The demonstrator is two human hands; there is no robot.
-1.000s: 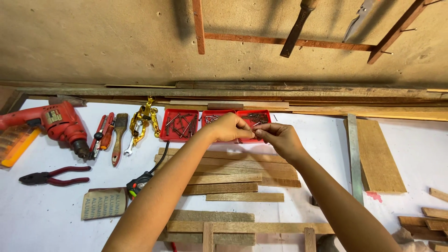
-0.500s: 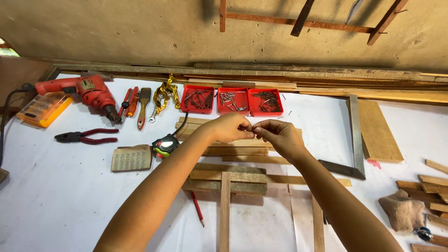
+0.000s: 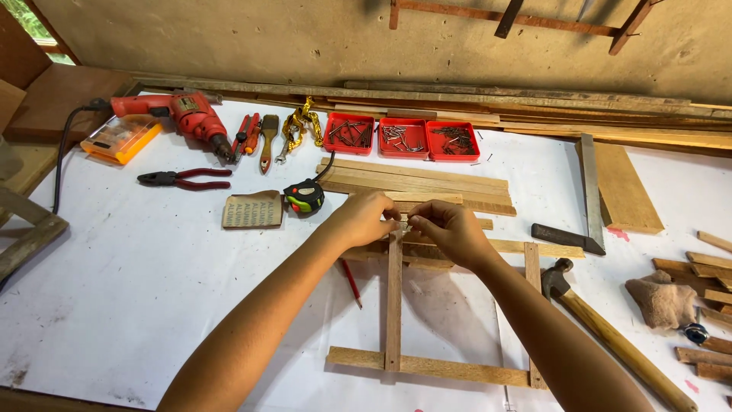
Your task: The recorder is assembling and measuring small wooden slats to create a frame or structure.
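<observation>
My left hand (image 3: 364,220) and right hand (image 3: 450,231) meet fingertip to fingertip over the top of the pale wooden slat frame (image 3: 393,305), pinched shut on something too small to make out. My knuckles hide the joint beneath. The wooden-handled hammer (image 3: 610,336) lies just right of the frame, its handle cut off by the picture's edge. Bare white tabletop (image 3: 152,290) opens to my left.

Premises: a woodworking workshop. Landmark: white-covered workbench (image 3: 114,305). On its far side lie a red electric drill (image 3: 179,113), pliers (image 3: 183,178) and three red trays of nails (image 3: 402,137); a hammer (image 3: 610,336) at its right; timber strips (image 3: 427,179) stacked mid-bench, more against the wall.
</observation>
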